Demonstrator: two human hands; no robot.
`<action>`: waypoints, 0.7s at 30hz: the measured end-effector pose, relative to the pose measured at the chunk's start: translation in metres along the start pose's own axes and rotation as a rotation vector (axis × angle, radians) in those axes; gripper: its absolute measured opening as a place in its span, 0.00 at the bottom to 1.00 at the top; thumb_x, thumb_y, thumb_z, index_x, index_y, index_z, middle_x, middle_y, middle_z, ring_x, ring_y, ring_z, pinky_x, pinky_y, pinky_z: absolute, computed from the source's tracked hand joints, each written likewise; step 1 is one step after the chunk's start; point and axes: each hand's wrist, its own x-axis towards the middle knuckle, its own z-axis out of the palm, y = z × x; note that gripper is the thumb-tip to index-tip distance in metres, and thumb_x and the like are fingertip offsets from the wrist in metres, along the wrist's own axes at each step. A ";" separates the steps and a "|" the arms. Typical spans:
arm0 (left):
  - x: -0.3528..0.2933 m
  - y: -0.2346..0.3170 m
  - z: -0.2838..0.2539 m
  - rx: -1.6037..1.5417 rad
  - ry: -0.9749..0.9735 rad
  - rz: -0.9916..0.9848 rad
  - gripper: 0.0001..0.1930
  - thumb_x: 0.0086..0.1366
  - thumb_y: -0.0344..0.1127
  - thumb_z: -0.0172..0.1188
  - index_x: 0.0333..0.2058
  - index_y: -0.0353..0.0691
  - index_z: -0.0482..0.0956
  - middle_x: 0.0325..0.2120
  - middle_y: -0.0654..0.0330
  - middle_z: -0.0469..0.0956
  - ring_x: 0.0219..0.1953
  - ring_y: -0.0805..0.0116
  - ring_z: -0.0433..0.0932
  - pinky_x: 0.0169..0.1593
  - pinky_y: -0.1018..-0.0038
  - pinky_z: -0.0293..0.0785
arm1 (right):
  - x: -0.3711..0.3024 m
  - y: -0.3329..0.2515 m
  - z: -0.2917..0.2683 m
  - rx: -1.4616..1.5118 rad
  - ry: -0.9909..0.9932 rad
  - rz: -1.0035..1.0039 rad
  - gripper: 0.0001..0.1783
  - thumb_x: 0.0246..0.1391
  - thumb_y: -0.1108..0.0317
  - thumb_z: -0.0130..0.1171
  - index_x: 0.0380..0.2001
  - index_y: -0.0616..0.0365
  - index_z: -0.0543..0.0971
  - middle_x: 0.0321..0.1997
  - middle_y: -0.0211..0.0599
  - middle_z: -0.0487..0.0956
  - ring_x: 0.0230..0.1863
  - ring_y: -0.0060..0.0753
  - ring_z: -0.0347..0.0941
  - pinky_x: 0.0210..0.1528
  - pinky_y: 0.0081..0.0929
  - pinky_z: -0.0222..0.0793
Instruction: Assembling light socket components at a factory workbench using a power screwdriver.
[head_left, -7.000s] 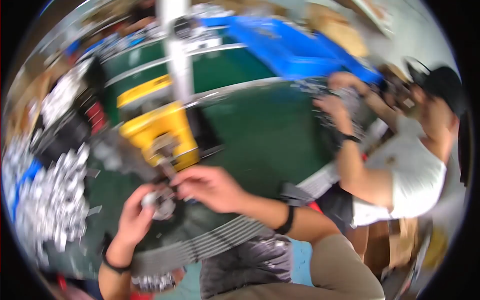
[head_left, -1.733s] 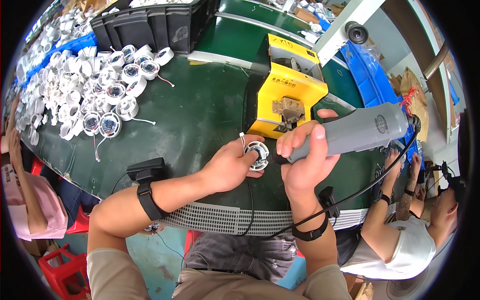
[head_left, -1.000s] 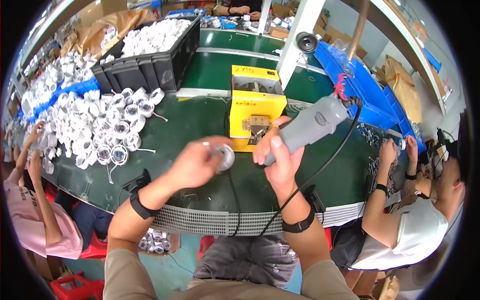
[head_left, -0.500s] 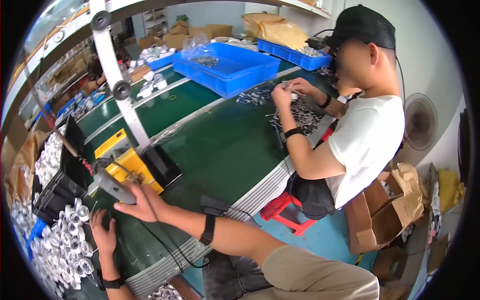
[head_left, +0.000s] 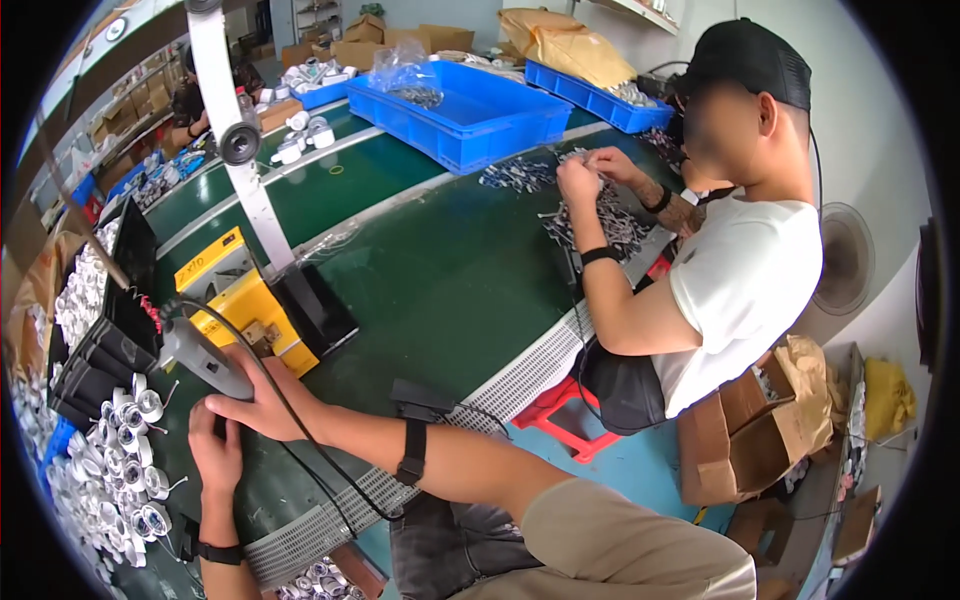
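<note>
My right hand [head_left: 272,402] is wrapped round a grey corded handheld power tool [head_left: 208,360], held tilted above the green work surface [head_left: 420,290]. A black cable runs from it past my right forearm. My left hand [head_left: 215,450] is just below the tool, its fingers curled in; what they hold, if anything, is hidden. Next to the left hand, on its left, is a heap of small white round parts [head_left: 130,450] with short wires. Just beyond the tool stands a yellow open-fronted box [head_left: 250,300] with small pieces inside.
A black crate [head_left: 95,360] of white parts stands at the far left. A white upright post [head_left: 245,180] rises behind the yellow box. A blue tray [head_left: 460,145] lies farther back. On the right, a co-worker [head_left: 740,270] handles small parts over a pile [head_left: 605,225].
My left hand's fingers, spread before, are now curled in, and the hand is closer to the right one. The tool and right hand have shifted slightly left. The whole view has shifted a little.
</note>
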 end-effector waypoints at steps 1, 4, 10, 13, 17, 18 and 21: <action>-0.001 -0.003 0.003 0.017 0.013 0.023 0.12 0.53 0.21 0.57 0.38 0.29 0.74 0.38 0.44 0.75 0.42 0.43 0.73 0.48 0.61 0.69 | -0.001 0.000 0.002 0.006 -0.010 -0.009 0.31 0.50 0.54 0.62 0.51 0.63 0.68 0.38 0.55 0.77 0.41 0.57 0.75 0.44 0.42 0.68; -0.007 -0.003 0.007 0.001 0.020 0.035 0.10 0.53 0.22 0.58 0.36 0.30 0.73 0.35 0.46 0.75 0.39 0.44 0.73 0.44 0.61 0.70 | -0.004 -0.004 0.001 -0.008 0.021 -0.074 0.34 0.51 0.55 0.63 0.57 0.60 0.64 0.35 0.47 0.77 0.38 0.45 0.77 0.42 0.34 0.69; 0.002 0.015 0.001 -0.060 0.017 0.014 0.06 0.59 0.25 0.57 0.34 0.31 0.74 0.32 0.48 0.76 0.36 0.48 0.74 0.42 0.64 0.70 | -0.007 -0.001 -0.007 0.061 0.041 0.005 0.36 0.51 0.55 0.64 0.57 0.62 0.63 0.42 0.43 0.77 0.43 0.37 0.75 0.47 0.31 0.69; -0.003 0.015 0.000 -0.067 0.063 0.025 0.05 0.60 0.26 0.57 0.34 0.31 0.75 0.31 0.49 0.75 0.34 0.51 0.74 0.40 0.65 0.70 | -0.008 0.003 0.002 0.052 0.024 0.002 0.37 0.52 0.55 0.64 0.59 0.63 0.62 0.44 0.47 0.76 0.47 0.39 0.74 0.51 0.31 0.67; -0.003 0.016 -0.006 -0.129 -0.019 -0.142 0.11 0.66 0.32 0.53 0.27 0.31 0.75 0.19 0.49 0.71 0.22 0.51 0.72 0.28 0.65 0.65 | -0.002 0.010 0.005 -0.052 0.091 -0.220 0.37 0.51 0.58 0.64 0.59 0.67 0.65 0.46 0.49 0.76 0.49 0.41 0.74 0.52 0.32 0.66; -0.001 0.013 -0.003 -0.121 -0.031 -0.072 0.12 0.66 0.33 0.53 0.26 0.31 0.75 0.18 0.49 0.71 0.22 0.51 0.71 0.27 0.64 0.65 | -0.005 0.006 0.001 -0.011 0.083 -0.113 0.37 0.49 0.59 0.66 0.58 0.68 0.67 0.47 0.52 0.76 0.50 0.45 0.74 0.52 0.33 0.67; -0.002 0.003 0.001 -0.126 -0.048 0.066 0.12 0.66 0.34 0.52 0.26 0.32 0.76 0.19 0.48 0.72 0.23 0.49 0.73 0.28 0.63 0.66 | -0.003 0.006 -0.002 -0.246 0.137 -0.293 0.36 0.46 0.59 0.68 0.56 0.66 0.69 0.47 0.54 0.73 0.48 0.52 0.72 0.50 0.36 0.68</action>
